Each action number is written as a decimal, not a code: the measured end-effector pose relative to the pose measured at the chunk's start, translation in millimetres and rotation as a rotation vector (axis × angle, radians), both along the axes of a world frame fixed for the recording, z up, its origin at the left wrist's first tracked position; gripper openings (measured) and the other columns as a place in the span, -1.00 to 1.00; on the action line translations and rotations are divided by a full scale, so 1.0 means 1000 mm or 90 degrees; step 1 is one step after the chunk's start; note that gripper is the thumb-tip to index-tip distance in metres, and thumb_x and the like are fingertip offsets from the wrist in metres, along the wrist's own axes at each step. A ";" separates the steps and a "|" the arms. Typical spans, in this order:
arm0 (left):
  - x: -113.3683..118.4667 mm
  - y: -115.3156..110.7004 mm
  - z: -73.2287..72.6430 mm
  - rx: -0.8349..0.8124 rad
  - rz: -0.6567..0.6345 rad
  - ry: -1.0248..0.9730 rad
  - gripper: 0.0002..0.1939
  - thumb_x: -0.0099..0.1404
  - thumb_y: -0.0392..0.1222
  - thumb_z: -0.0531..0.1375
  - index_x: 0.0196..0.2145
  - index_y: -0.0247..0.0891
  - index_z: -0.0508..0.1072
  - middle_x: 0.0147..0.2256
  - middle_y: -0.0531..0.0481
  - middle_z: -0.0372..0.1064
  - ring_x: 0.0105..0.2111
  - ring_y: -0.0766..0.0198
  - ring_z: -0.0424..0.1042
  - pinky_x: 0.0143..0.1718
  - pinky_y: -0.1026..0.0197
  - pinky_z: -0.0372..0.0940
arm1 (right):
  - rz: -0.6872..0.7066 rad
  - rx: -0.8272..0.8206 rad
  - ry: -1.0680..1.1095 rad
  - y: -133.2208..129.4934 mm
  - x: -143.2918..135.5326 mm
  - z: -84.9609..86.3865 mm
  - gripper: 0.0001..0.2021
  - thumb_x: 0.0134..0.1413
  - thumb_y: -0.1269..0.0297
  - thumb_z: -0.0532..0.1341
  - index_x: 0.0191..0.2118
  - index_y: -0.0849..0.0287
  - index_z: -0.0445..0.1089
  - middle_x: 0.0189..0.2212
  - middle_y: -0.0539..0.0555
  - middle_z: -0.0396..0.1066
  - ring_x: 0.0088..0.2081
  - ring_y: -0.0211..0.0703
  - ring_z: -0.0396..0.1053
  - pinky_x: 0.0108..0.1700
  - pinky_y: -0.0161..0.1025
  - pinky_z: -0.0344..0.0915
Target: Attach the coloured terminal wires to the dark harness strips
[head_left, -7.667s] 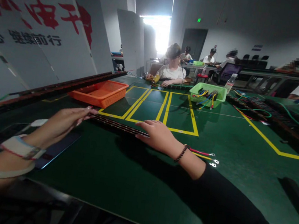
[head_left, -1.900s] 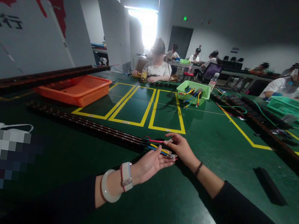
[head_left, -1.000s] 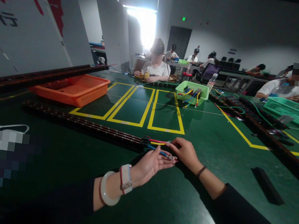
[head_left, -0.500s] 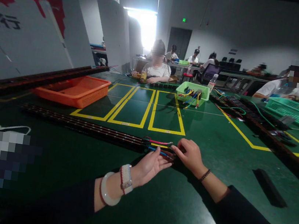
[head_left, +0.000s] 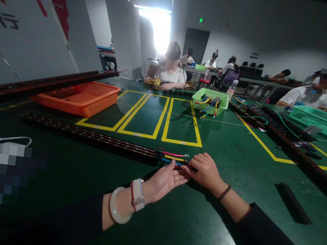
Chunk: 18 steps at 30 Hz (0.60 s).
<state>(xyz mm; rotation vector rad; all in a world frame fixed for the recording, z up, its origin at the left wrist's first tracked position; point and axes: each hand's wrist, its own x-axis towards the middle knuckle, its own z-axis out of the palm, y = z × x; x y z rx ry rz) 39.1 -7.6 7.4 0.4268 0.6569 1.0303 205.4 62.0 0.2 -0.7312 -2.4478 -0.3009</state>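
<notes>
A long dark strip assembly (head_left: 94, 137) lies across the green table, with a red wire (head_left: 174, 154), a yellow wire (head_left: 172, 157) and a blue wire (head_left: 167, 161) coming out of its right end. The red one ends in a bare metal lug. My left hand (head_left: 163, 179) is turned palm up just below these wires, fingers stretched out and thumb beside the blue one. My right hand (head_left: 205, 171) is closed at the wire ends, its fingertips pinching a wire close to my left fingertips. Which wire it pinches is partly hidden.
An orange basket (head_left: 89, 106) stands at back left, a light green basket (head_left: 208, 106) with wire bundles behind my right hand. To the right are a black bar (head_left: 292, 202), a teal basket (head_left: 321, 122) and more long strips (head_left: 304, 158). People sit across and farther back.
My right fingers have moved off the red wire's lug, which now shows free, and have closed lower down among the wire ends. My left hand has stayed almost still.
</notes>
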 end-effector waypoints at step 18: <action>0.000 0.001 -0.001 -0.019 -0.093 0.064 -0.80 0.33 -0.24 0.01 -0.18 -0.46 0.28 -0.28 -0.31 0.42 -0.18 0.08 0.48 0.08 0.00 0.20 | -0.020 -0.276 0.104 0.007 -0.012 -0.008 -0.55 0.06 0.22 0.26 0.08 0.12 0.23 -0.20 0.12 0.38 -0.12 0.00 0.28 -0.04 -0.04 0.17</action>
